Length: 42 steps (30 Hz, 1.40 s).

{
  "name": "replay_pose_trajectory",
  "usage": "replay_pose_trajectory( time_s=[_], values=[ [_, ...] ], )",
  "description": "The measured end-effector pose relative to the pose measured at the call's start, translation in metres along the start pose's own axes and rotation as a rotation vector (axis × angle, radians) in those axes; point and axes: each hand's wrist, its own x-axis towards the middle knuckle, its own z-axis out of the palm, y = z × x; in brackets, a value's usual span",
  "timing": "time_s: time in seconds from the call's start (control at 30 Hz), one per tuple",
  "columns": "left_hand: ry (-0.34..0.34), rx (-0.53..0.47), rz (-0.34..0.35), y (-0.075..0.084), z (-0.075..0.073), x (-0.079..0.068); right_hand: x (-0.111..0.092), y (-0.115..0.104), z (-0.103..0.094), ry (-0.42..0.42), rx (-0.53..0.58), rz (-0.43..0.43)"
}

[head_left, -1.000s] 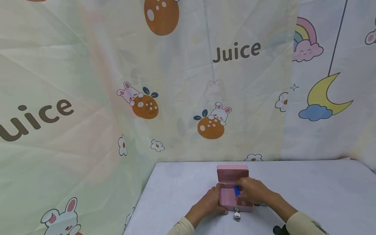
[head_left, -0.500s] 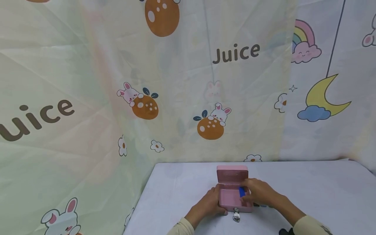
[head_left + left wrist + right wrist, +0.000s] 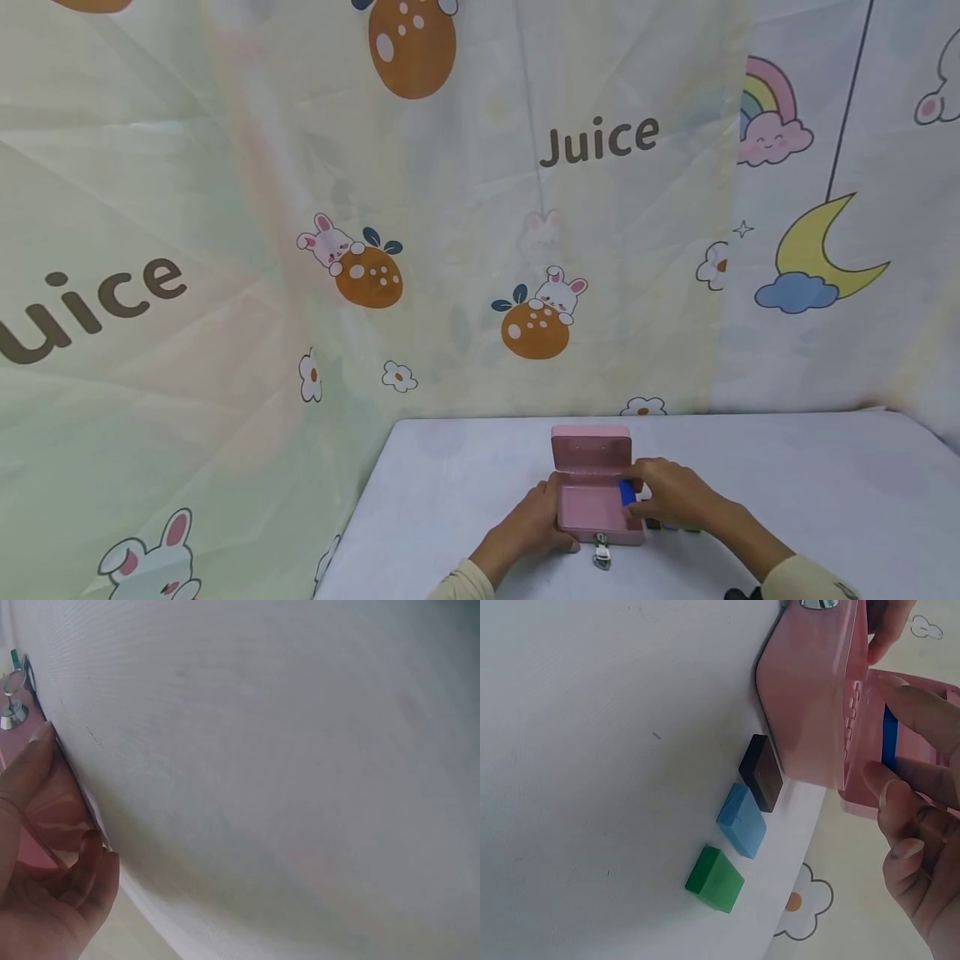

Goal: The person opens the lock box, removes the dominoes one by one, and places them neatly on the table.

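A pink metal box (image 3: 588, 505) stands on the white table with its lid (image 3: 592, 452) raised at the back and a silver clasp (image 3: 602, 552) hanging at the front. My left hand (image 3: 534, 518) holds the box's left end, thumb near the front corner and fingers along the side, as the left wrist view also shows. Between thumb and fingers, my right hand (image 3: 678, 493) pinches a blue block (image 3: 627, 492) at the right side of the open box. In the right wrist view the blue block (image 3: 889, 739) shows as a thin strip, partly covered by the fingers.
Beside the box's right end lie a dark brown block (image 3: 761, 774), a light blue block (image 3: 742, 822) and a green block (image 3: 717, 880) in a row. A printed curtain (image 3: 450, 250) hangs behind the table. Something black (image 3: 741, 594) shows by the right sleeve.
My right hand has moved rightward with the blue block, from over the middle of the box to its right side. The left hand keeps its hold on the box.
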Motion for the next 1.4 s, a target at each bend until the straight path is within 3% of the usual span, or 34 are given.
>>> replay_pose_trajectory(
  time_s=[0.6,0.93,1.4],
  values=[
    [0.004,-0.002,-0.024,-0.003,0.006,0.002,-0.008,0.013,-0.001,0.003,0.005,0.03],
    [-0.006,-0.005,-0.041,-0.004,0.005,0.004,-0.009,0.024,-0.004,-0.028,0.049,0.094],
    [0.0,-0.016,-0.038,-0.003,0.006,0.004,-0.017,0.037,-0.003,-0.041,0.068,0.098]
  ],
)
